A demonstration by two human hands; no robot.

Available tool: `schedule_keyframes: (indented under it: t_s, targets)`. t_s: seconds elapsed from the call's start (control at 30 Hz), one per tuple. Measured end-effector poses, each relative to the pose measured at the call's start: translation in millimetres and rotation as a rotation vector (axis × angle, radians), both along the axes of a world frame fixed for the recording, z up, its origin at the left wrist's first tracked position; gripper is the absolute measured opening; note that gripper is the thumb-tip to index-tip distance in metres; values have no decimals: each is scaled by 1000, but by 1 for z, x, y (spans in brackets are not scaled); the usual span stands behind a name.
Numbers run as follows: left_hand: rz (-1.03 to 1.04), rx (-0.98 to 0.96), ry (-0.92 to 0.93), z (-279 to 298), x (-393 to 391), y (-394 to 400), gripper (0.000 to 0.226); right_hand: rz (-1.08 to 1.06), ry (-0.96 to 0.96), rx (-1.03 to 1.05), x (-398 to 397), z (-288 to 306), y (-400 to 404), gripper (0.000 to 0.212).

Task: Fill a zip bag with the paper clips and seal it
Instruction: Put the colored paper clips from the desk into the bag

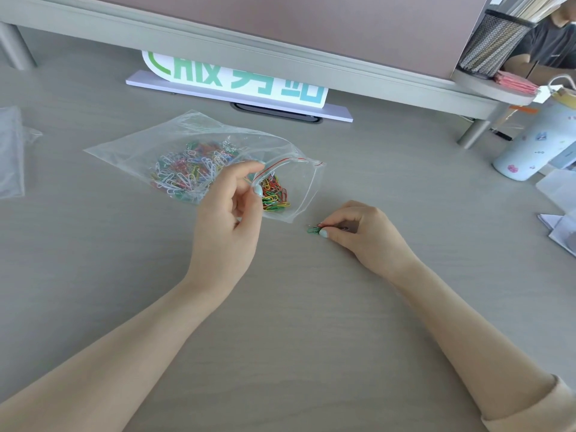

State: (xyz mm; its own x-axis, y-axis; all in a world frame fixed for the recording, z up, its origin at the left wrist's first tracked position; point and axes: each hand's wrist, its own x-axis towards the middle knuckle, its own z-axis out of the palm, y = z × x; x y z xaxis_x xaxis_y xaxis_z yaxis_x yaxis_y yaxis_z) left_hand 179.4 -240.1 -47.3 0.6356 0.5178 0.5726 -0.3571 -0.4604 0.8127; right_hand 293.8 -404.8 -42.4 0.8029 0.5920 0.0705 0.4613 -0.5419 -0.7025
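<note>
Desk [280,322]: left hand [227,219] lifts zip bag [193,151]; right hand [364,232] pinches clips [313,229].

White sign [237,79] on the bench [280,307]: green and blue characters, upper halves hidden by the shelf [218,42]; not legible.

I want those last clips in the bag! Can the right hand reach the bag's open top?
Probably yes: the right hand, pinching green paper clips, lies beside the clear plastic zip bag, whose mouth the left hand holds open; bare desk between.
</note>
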Motion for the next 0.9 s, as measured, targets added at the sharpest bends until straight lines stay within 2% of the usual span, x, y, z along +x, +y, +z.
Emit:
schedule_keyframes:
  t_s: [0.17,0.33,0.4,0.5,0.73,0.83,0.9]
  targets:
    - [8,9,6,-1,0,0,22,78,-35,-206,5,16,5,5]
    - [11,12,6,-1,-1,0,21,178,-436,-474,-1,23,14,17]
    - [10,7,9,-1,-1,1,22,175,-542,-544,-4,21,16,21]
    - [12,2,11,-2,0,1,22,172,-619,-587,-7,15,15,23]
    - [12,10,11,-1,0,1,22,181,-638,-647,-9,12,13,22]
    - [11,12,13,-1,0,0,21,151,-745,-693,-16,10,16,4]
    - [11,12,15,-1,0,0,21,105,-795,-743,-17,9,18,27]
